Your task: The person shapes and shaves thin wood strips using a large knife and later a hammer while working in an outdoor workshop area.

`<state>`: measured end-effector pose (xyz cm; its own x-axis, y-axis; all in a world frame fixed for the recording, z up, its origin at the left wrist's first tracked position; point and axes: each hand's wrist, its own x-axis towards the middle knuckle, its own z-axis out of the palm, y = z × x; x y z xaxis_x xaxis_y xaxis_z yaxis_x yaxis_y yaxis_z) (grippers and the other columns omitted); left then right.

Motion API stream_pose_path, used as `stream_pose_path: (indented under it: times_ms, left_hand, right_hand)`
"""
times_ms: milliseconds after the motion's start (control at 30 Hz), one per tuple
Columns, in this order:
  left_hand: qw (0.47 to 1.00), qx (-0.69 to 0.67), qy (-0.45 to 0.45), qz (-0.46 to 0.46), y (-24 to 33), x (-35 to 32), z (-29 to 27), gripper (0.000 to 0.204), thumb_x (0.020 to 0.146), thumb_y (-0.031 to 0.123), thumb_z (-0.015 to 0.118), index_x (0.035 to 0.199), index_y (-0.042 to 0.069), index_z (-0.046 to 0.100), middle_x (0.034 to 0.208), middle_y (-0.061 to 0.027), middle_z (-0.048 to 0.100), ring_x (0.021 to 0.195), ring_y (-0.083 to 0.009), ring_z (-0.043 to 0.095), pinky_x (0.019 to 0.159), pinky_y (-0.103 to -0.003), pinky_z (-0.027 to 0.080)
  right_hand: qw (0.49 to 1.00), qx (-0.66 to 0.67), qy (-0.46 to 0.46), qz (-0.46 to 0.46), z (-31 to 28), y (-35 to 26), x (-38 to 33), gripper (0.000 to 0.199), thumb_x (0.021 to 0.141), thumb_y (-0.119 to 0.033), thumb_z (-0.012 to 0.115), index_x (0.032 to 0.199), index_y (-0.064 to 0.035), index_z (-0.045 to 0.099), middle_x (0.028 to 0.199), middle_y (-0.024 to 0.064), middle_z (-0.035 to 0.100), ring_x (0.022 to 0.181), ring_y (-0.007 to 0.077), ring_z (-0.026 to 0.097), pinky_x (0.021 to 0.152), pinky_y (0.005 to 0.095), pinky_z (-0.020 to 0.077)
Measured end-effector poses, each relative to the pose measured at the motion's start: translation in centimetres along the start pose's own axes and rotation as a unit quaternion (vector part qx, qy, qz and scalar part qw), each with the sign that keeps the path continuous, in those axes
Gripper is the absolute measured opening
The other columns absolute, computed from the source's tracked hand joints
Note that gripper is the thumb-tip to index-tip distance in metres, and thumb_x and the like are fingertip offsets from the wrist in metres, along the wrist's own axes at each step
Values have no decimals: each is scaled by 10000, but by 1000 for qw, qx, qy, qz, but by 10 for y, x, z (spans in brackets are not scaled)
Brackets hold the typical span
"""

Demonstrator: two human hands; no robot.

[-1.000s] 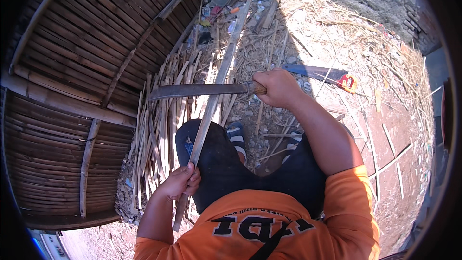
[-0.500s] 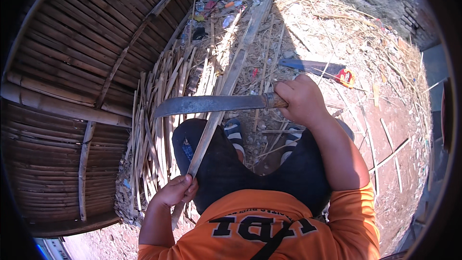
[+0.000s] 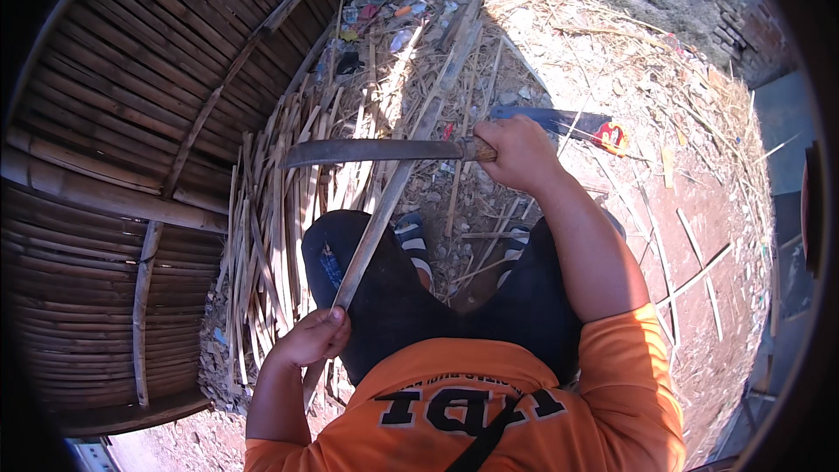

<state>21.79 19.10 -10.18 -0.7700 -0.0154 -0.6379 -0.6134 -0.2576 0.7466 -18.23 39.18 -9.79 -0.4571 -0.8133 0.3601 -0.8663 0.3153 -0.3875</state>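
The left hand (image 3: pixel 313 336) is holding the lower part of a long flat strip (image 3: pixel 371 232), its fingers curled closed around it, and the strip is slanting forward over the left leg (image 3: pixel 384 306). The right hand (image 3: pixel 517 153) is gripping the handle of a machete (image 3: pixel 376 151) in a full fist. The blade is crossing above the strip; whether they are touching, I cannot tell. Many thin strips (image 3: pixel 262 245) are lying piled at the left, and a saw (image 3: pixel 552 119) is resting beyond the right hand.
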Motion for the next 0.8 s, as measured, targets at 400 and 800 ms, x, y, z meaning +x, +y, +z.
stream_pose_path:
  times_ms: [400, 800]
  left_hand:
    - [999, 39, 26, -5, -8, -16, -5, 536, 1037, 571, 462, 753, 116, 475, 594, 32, 393, 525, -93, 335, 494, -253, 295]
    - [983, 79, 165, 9, 21, 13, 21, 469, 1066, 510, 453, 834, 107, 516, 642, 30, 414, 530, -84, 321, 497, -248, 282]
  right_hand:
    - [999, 9, -26, 38, 2, 9, 12, 243, 755, -181, 733, 966, -109, 637, 859, 153, 698, 862, 399, 676, 798, 517, 520]
    - [997, -20, -32, -73, 13, -39, -5, 256, 741, -221, 752, 955, -129, 647, 769, 107, 676, 780, 342, 680, 738, 479, 510]
